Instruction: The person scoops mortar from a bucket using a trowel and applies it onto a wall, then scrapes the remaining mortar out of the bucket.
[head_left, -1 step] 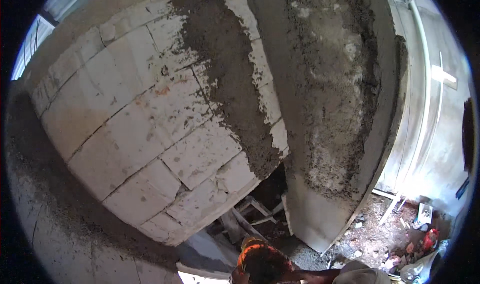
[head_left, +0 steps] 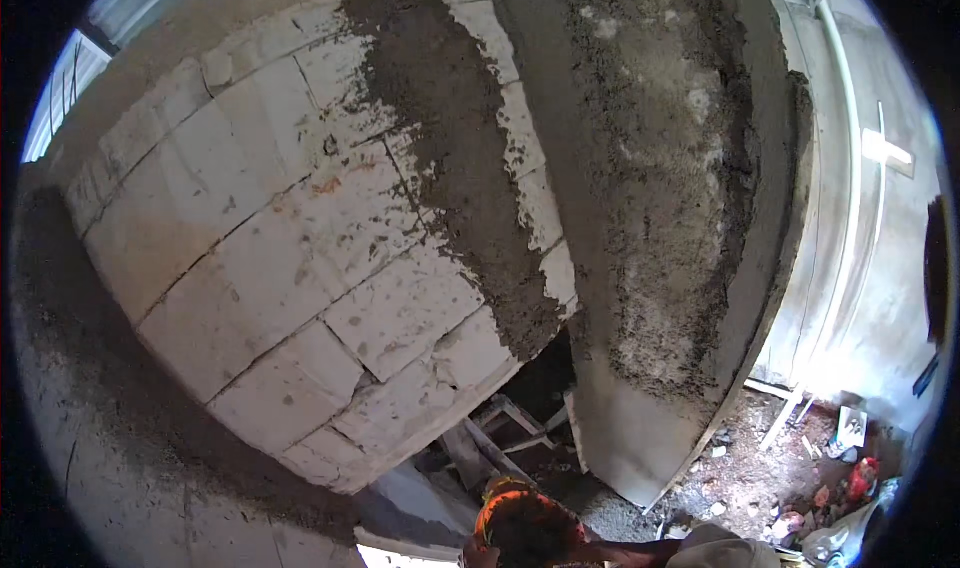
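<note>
An orange rounded item (head_left: 495, 513), apparently a container, with dark material inside (head_left: 535, 533) sits at the bottom centre. My right forearm (head_left: 630, 553) reaches toward it from the right; the right hand's fingers are hidden. Something at the item's lower left may be part of my left hand, but I cannot make it out. Beyond stands a pale block wall (head_left: 260, 278) with a rough strip of wet-looking grey mortar (head_left: 450, 158), beside a broad grey rendered surface (head_left: 660, 208).
Below the wall, planks (head_left: 475, 448) lie in a dark gap. At the right, a pale pipe (head_left: 852, 168) runs along a grey wall (head_left: 890, 278). Rubble (head_left: 760, 468), a red crumpled thing (head_left: 862, 478) and a pale sack (head_left: 830, 543) lie on the floor.
</note>
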